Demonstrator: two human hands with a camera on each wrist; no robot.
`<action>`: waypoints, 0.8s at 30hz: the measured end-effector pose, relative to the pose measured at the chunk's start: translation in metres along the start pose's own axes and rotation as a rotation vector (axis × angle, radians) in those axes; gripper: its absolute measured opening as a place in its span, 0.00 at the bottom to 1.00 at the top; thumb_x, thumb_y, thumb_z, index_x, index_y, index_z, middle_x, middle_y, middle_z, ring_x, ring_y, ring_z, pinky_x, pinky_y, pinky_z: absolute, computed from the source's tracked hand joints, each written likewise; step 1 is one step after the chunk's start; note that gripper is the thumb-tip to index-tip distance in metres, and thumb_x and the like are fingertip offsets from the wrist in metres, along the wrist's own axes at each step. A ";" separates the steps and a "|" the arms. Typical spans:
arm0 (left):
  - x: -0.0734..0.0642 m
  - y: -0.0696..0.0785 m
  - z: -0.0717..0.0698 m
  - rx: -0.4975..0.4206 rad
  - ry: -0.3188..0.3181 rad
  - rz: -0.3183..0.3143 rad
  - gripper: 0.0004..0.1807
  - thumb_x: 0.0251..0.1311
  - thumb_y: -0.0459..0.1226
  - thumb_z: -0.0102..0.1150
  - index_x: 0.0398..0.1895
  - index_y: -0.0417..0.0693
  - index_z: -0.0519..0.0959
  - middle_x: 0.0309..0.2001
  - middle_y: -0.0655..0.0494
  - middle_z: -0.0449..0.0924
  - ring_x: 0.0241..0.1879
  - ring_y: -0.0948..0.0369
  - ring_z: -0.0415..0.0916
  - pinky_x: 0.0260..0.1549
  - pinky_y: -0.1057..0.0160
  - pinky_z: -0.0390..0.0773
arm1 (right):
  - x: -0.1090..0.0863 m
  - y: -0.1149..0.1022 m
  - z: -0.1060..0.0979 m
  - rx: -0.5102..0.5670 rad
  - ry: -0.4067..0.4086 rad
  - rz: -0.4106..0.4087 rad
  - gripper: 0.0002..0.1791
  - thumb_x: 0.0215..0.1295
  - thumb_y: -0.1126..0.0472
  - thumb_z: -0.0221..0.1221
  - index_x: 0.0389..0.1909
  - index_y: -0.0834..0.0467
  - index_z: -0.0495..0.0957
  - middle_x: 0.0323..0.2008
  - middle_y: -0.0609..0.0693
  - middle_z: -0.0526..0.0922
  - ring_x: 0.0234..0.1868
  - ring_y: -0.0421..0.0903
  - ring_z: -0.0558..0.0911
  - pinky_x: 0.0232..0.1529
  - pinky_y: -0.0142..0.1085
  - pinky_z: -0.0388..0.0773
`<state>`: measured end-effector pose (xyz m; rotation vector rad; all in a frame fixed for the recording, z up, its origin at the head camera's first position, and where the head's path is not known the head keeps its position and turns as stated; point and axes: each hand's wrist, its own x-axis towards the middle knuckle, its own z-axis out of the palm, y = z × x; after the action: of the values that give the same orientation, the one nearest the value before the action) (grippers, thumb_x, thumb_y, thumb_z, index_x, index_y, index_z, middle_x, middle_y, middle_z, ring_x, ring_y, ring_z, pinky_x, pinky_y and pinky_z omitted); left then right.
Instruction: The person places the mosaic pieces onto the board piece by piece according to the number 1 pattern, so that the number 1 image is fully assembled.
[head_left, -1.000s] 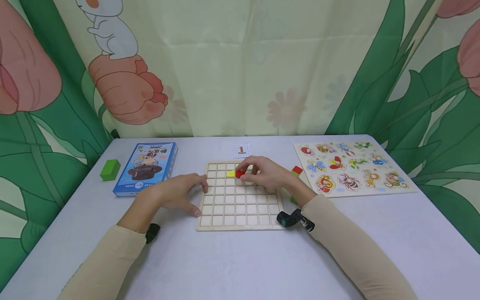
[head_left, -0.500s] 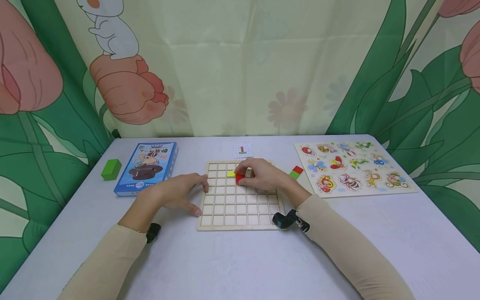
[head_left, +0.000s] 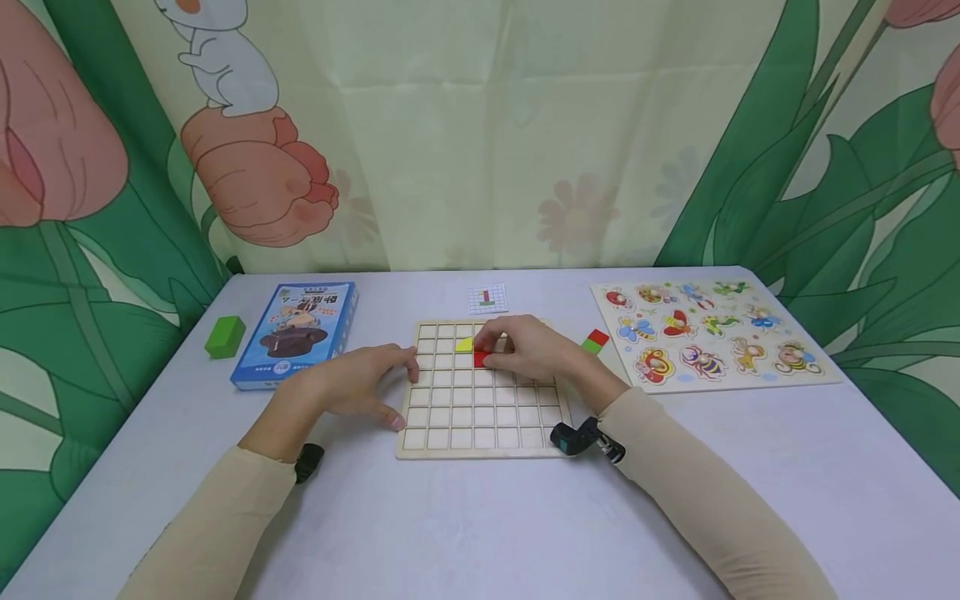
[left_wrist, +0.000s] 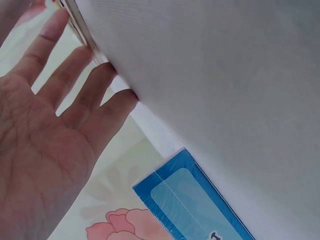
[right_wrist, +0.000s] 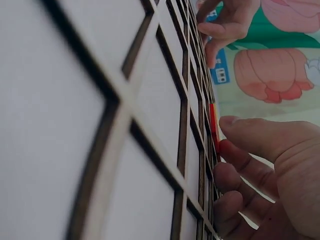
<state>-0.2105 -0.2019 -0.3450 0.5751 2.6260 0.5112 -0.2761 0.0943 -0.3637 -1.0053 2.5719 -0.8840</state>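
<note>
A wooden grid board (head_left: 450, 454) lies flat on the table. A yellow tile (head_left: 464, 344) sits in one of its upper cells. Just right of that, my right hand (head_left: 536, 350) pinches a red tile (head_left: 481, 360) between thumb and fingers at the board's surface; the fingers partly cover the tile. In the right wrist view, red (right_wrist: 214, 122) shows beside the thumb tip. My left hand (head_left: 356, 382) touches the board's left edge with fingertips and thumb spread apart. Its extended fingers also appear in the left wrist view, along the board's edge (left_wrist: 82, 30).
Red and green tiles (head_left: 596, 341) lie right of the board. A small printed grid card (head_left: 487, 297) is behind it. The blue box (head_left: 296, 333) and green block (head_left: 225, 337) stand left. An insect picture board (head_left: 712, 333) lies right. A patterned curtain (head_left: 465, 167) hangs behind.
My right hand has shifted slightly toward me, with the red tile now lower than the yellow tile instead of level with it. The left hand stays at the board's edge.
</note>
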 end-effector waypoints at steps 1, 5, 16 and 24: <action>0.000 0.000 0.000 0.002 0.000 0.001 0.29 0.46 0.50 0.82 0.50 0.63 0.76 0.80 0.52 0.59 0.77 0.47 0.58 0.73 0.42 0.62 | -0.001 0.000 -0.001 0.007 -0.003 0.004 0.14 0.69 0.58 0.66 0.54 0.51 0.83 0.47 0.43 0.84 0.37 0.44 0.80 0.46 0.38 0.78; 0.001 0.000 -0.001 0.007 0.001 0.008 0.29 0.46 0.50 0.82 0.50 0.63 0.76 0.79 0.52 0.59 0.77 0.47 0.58 0.74 0.42 0.62 | -0.004 -0.001 -0.004 0.018 -0.021 -0.001 0.15 0.70 0.58 0.66 0.55 0.51 0.82 0.50 0.43 0.84 0.39 0.43 0.82 0.47 0.37 0.80; -0.001 0.001 -0.002 0.004 0.001 -0.005 0.29 0.46 0.50 0.82 0.50 0.62 0.76 0.79 0.51 0.60 0.77 0.46 0.58 0.73 0.41 0.62 | -0.018 -0.004 -0.014 0.025 -0.015 -0.055 0.16 0.71 0.59 0.64 0.57 0.53 0.81 0.53 0.45 0.84 0.43 0.44 0.83 0.49 0.39 0.81; -0.001 0.000 -0.001 0.011 0.003 0.015 0.29 0.46 0.50 0.82 0.50 0.62 0.76 0.79 0.51 0.59 0.77 0.46 0.58 0.73 0.42 0.63 | -0.030 0.000 -0.021 0.022 0.016 -0.124 0.17 0.69 0.59 0.66 0.58 0.56 0.81 0.50 0.48 0.84 0.41 0.44 0.82 0.45 0.39 0.81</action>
<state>-0.2101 -0.2025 -0.3437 0.5982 2.6306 0.5027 -0.2632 0.1236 -0.3475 -1.1660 2.5296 -0.9527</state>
